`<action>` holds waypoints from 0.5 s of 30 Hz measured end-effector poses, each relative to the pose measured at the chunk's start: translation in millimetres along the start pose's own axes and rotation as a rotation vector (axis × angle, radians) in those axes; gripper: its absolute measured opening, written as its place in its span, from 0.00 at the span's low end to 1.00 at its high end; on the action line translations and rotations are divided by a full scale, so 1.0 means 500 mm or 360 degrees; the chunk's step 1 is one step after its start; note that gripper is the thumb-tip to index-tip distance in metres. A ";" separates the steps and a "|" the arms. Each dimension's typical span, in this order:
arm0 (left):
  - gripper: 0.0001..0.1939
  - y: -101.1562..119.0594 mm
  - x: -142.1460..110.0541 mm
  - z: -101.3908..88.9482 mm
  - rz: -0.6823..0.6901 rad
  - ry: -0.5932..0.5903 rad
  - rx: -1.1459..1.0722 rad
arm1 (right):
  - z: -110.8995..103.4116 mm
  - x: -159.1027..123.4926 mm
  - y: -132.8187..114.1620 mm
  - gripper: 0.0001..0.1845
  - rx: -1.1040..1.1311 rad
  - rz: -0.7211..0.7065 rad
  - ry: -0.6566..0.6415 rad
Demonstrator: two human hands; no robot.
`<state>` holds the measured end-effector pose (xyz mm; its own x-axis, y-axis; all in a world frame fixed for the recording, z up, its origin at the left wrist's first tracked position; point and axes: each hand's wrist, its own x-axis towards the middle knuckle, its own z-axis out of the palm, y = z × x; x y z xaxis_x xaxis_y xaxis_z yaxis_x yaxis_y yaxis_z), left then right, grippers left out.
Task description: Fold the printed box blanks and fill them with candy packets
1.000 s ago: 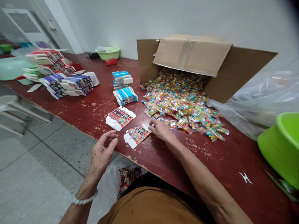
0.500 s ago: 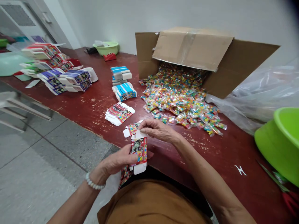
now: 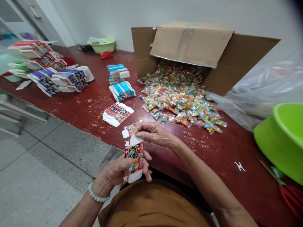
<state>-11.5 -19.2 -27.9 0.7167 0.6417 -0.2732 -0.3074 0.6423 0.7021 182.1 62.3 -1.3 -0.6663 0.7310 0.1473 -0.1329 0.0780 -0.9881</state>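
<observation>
A small printed red carton [image 3: 134, 159] with open white end flaps is gripped in my left hand [image 3: 118, 168], thumb across its front and fingers behind. At its top, my right hand [image 3: 153, 134] pinches the white flap between thumb and fingertips. Just beyond, partly hidden by the right hand, another small printed carton [image 3: 129, 130] lies on the table. A fanned stack of flat red cartons [image 3: 119, 113] is farther up the table. Small clear packets of coloured candy [image 3: 175, 101] spill in a heap from a cardboard box [image 3: 189, 47].
Blue cartons [image 3: 122, 91] stand behind the flat stack; purple cartons [image 3: 59, 80] and red cartons [image 3: 42, 53] are piled at far left. A green basin [image 3: 272, 132] and red-handled scissors [image 3: 290, 195] lie right. Beyond the table edge is a plastic stool [image 3: 26, 110].
The carton has shifted slightly left and down and tilted, and the left fingers now show at its right side. My right hand stays at the top flap. The whole view has shifted a little.
</observation>
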 end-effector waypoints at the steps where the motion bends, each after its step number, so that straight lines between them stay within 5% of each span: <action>1: 0.29 -0.002 0.001 0.002 0.0009 0.0020 0.0022 | 0.001 0.000 0.000 0.08 0.0001 -0.0003 -0.0003; 9: 0.17 -0.006 0.002 0.017 0.0078 0.0361 0.0098 | 0.008 -0.007 -0.003 0.11 0.0036 0.0078 0.0121; 15: 0.20 -0.001 0.017 0.025 0.0232 0.0843 0.0054 | 0.052 -0.037 0.022 0.20 0.0426 0.0344 0.0096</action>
<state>2.6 -19.3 -22.4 0.2522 0.8518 -0.4592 -0.3530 0.5229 0.7759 174.1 32.1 -13.9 -0.6567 0.7504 -0.0750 -0.1864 -0.2579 -0.9480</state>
